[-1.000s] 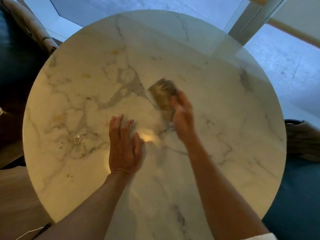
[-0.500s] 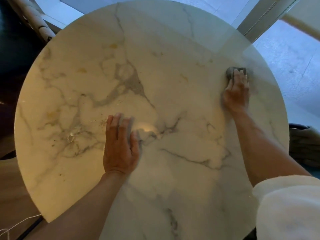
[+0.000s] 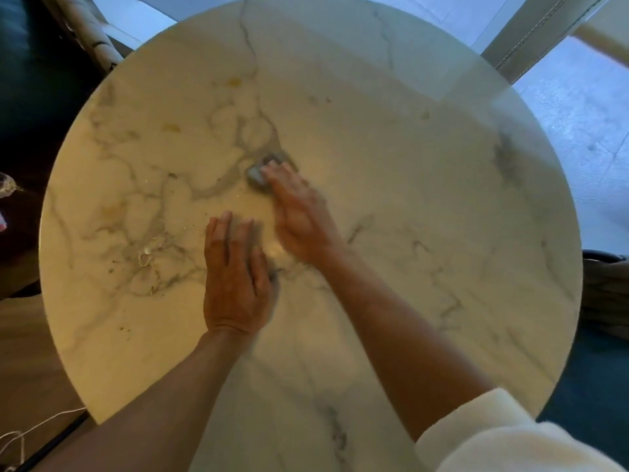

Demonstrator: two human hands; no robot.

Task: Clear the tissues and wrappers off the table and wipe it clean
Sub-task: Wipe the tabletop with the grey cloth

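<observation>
My right hand [image 3: 301,216] presses flat-fingered on the grey cloth [image 3: 261,173] under its fingertips; my left hand [image 3: 235,277] rests flat, near, on the marble table [image 3: 425,199].

Your left hand [image 3: 235,281] lies palm down on the surface [image 3: 425,206], fingers straight and close together, pointing away from you, forearm bare. Your right hand [image 3: 299,216] reaches forward and leftward past the left one, palm down, fingers extended, blurred; its fingertips press on a small grey cloth [image 3: 263,172]. Your right forearm is bare, with a white sleeve [image 3: 493,437] bunched near the elbow.
</observation>
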